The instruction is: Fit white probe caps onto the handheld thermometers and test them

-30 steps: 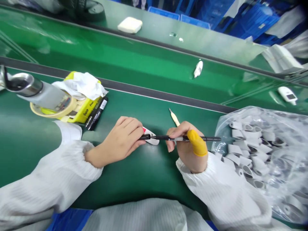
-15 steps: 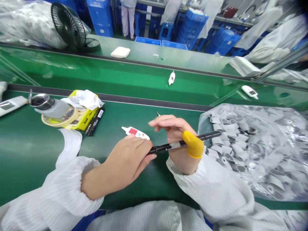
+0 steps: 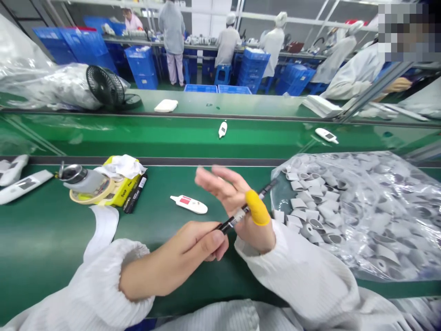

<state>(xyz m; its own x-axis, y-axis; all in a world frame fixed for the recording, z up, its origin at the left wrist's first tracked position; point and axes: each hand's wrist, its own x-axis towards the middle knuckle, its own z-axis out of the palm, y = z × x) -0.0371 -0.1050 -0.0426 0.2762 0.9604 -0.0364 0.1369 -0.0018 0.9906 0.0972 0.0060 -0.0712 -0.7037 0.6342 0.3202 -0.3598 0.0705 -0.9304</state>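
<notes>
My left hand (image 3: 193, 243) is closed around one end of a slim black pen (image 3: 237, 217) with a pale label. From there the pen slants up to the right, passing behind the thumb of my right hand (image 3: 237, 202). A yellow finger cot (image 3: 257, 208) covers that thumb. The other right fingers are stretched out and slightly blurred; whether the thumb presses on the pen is unclear. Beyond my left hand, a white thermometer-like device (image 3: 190, 204) with a red screen lies on the green table (image 3: 148, 248).
At right sits a clear bag of grey-white plastic shells (image 3: 320, 207). To the left are a bottle (image 3: 86, 181), a tape roll (image 3: 74, 197), a yellow box (image 3: 126, 184), a black marker (image 3: 135, 193) and white devices (image 3: 25, 186). A black fan (image 3: 105, 87) stands behind; people work farther back.
The view has tilted up, showing more of the room. My left hand has rolled so its thumb shows on top. The pen slants more steeply, and my right fingers have spread.
</notes>
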